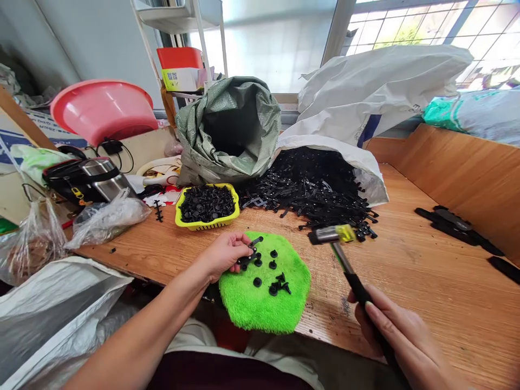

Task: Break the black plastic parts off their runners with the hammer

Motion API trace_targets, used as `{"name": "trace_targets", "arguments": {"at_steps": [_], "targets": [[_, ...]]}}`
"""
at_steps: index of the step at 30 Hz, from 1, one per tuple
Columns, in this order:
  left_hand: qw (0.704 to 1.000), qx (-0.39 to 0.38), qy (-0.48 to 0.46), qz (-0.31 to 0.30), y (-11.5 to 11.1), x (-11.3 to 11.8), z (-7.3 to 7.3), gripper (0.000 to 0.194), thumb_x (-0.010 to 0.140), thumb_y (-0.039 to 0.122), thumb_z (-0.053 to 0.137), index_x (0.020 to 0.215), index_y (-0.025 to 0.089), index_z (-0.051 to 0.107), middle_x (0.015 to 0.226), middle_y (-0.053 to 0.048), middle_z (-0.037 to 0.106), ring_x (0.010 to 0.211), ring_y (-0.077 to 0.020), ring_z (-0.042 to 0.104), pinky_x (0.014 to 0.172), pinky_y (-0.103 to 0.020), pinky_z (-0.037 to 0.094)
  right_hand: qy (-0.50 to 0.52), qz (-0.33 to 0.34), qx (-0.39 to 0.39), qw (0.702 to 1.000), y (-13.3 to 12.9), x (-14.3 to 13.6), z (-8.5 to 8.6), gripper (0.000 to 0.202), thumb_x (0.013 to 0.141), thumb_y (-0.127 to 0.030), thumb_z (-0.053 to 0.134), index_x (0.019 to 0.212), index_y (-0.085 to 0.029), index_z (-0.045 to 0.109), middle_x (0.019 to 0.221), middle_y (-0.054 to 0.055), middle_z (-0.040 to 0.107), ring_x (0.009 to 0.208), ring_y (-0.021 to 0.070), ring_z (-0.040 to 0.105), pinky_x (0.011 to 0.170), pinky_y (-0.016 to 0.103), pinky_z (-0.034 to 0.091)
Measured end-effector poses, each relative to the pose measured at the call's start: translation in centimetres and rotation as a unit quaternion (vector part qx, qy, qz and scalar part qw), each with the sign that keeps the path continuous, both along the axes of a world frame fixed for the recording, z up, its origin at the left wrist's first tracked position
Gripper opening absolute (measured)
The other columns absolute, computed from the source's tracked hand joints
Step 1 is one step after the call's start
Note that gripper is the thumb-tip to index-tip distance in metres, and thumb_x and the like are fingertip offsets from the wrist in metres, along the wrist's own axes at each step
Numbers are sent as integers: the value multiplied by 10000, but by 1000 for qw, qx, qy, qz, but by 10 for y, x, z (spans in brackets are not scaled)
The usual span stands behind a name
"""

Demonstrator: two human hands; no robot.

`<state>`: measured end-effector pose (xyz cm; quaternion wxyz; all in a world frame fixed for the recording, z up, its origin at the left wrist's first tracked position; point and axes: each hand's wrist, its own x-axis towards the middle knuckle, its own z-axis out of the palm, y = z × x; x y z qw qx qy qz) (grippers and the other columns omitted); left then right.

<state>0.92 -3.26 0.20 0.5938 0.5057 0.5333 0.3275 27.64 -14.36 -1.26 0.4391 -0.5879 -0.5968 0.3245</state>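
The left hand (227,253) pinches a small black part (246,260) at the green cloth (264,311) — black caps (273,290) lie just to its right. The right hand (396,325) grips a hammer (344,259) — its head over the desk (439,276).

Left forearm (158,317) extends diagonally forward; left hand (227,252) is pinched. Right hand (406,331) is clenched, thumb (377,314) directed forward.
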Motion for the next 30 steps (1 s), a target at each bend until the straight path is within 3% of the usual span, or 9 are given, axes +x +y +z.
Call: {"name": "trace_targets", "arguments": {"at_steps": [3, 8, 11, 18, 25, 30], "targets": [[1000, -2, -19, 2, 0, -3, -2, 142, 610, 189, 594, 702, 152, 492, 536, 85, 470, 305, 4, 355, 291, -116, 239, -90, 60, 33, 994, 8, -3, 4, 328, 848, -470, 448, 995, -239, 629, 517, -23, 514, 466, 169, 477, 463, 273, 380], [999, -12, -37, -8, -2, -6, -2, 189, 596, 240, 621, 710, 142, 506, 526, 79, 475, 316, 4, 359, 298, -111, 245, -179, 38, 75, 980, 18, -6, -3, 380, 847, -469, 433, 1052, -226, 640, 595, 13, 596, 556, 197, 540, 533, 288, 439], [1000, -9, -27, -12, -3, -4, -2, 176, 597, 227, 614, 712, 141, 513, 522, 75, 476, 326, 1, 353, 302, -113, 255, -189, 67, 102, 974, 19, -12, -1, 381, 869, -469, 377, 996, -235, 649, 637, 23, 630, 558, 196, 555, 522, 285, 438], [999, -7, -29, 16, -4, -1, -2, 175, 598, 199, 634, 705, 143, 508, 530, 83, 462, 328, 4, 332, 306, -120, 263, -218, 115, 65, 967, 19, -18, 14, 316, 883, -438, 365, 810, -256, 614, 531, -7, 584, 472, 180, 523, 484, 280, 405], [1000, -9, -18, 14, -5, -2, -1, 128, 626, 175, 603, 710, 146, 511, 534, 75, 473, 336, -7, 347, 313, -127, 260, -216, 131, 69, 965, 21, -23, 13, 366, 891, -486, 298, 814, -259, 575, 586, 10, 606, 488, 188, 542, 487, 286, 406], [1000, 2, -13, 11, -5, 0, -2, 106, 628, 172, 597, 683, 147, 510, 486, 85, 442, 336, -14, 326, 308, -126, 270, -235, 153, 41, 959, 22, -25, 16, 283, 913, -395, 318, 768, -255, 518, 510, -22, 528, 449, 175, 517, 461, 275, 378]]}}
